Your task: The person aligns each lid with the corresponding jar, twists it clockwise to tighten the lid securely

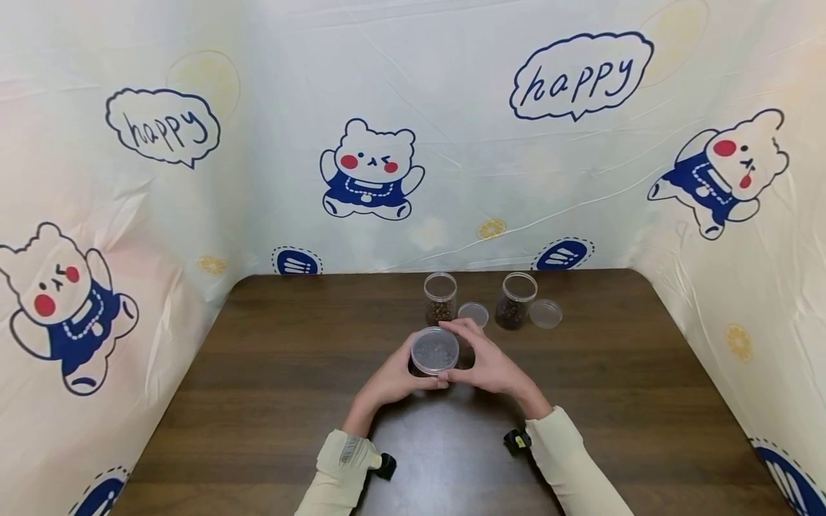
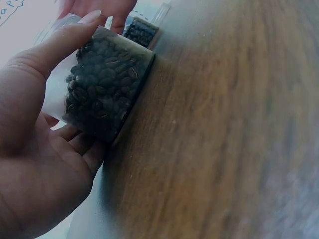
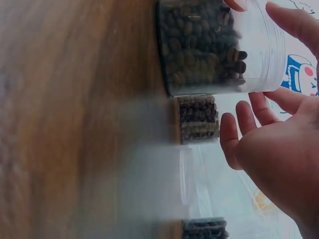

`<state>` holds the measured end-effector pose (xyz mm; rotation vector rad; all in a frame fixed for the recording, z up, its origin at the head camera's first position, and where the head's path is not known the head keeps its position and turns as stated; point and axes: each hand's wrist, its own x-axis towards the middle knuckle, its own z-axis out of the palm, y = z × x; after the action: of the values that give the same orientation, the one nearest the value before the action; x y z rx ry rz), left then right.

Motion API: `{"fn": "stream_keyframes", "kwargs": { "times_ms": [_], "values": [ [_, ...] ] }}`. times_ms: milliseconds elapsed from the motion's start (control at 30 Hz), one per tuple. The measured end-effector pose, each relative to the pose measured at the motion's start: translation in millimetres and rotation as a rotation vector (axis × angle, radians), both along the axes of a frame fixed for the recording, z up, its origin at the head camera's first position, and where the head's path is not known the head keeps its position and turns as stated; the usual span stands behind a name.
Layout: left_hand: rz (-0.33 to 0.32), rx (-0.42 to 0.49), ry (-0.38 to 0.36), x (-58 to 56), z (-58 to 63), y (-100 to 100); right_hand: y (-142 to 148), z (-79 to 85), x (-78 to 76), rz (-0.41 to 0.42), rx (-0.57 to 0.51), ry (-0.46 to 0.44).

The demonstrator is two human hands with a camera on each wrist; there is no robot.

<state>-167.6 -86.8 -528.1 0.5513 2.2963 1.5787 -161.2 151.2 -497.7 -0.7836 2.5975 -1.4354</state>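
A clear jar [image 2: 102, 92] partly filled with dark coffee beans stands on the wooden table in front of the person. On its top sits a round translucent lid [image 1: 435, 349]. My left hand [image 1: 393, 376] wraps around the jar's side, with the thumb across the front in the left wrist view. From the other side, my right hand [image 1: 488, 364] spans the lid, thumb at the near rim and index finger at the far rim. Its remaining fingers spread loosely beside the jar in the right wrist view.
Behind stand two uncapped clear jars, one with brown beans [image 1: 441, 309] and one with darker beans [image 1: 514, 312]. A loose lid [image 1: 474, 314] lies between them, another lid [image 1: 546, 314] to their right. A printed curtain [image 1: 452, 93] surrounds the table [image 1: 290, 344].
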Motion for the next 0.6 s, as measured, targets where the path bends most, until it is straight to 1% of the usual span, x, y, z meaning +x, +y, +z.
{"fn": "stream_keyframes", "kwargs": {
  "times_ms": [100, 267, 400, 500, 600],
  "values": [
    [-0.003, 0.001, 0.002, 0.4, -0.4, 0, -6, 1.0, 3.3, -0.072, 0.019, -0.006],
    [-0.001, 0.015, 0.02, 0.9, -0.6, -1, -22, 7.2, 15.8, -0.226, 0.07, -0.002],
    [-0.001, 0.019, 0.026, 0.8, -1.4, -1, -32, 11.4, 24.3, -0.312, 0.116, 0.021],
    [0.0, 0.02, 0.025, 0.7, -1.8, -1, -33, 13.7, 25.6, -0.32, 0.141, 0.028],
    [0.0, 0.021, 0.028, 0.7, -2.5, -1, -28, 14.0, 21.9, -0.268, 0.136, 0.001]
  ]
}}
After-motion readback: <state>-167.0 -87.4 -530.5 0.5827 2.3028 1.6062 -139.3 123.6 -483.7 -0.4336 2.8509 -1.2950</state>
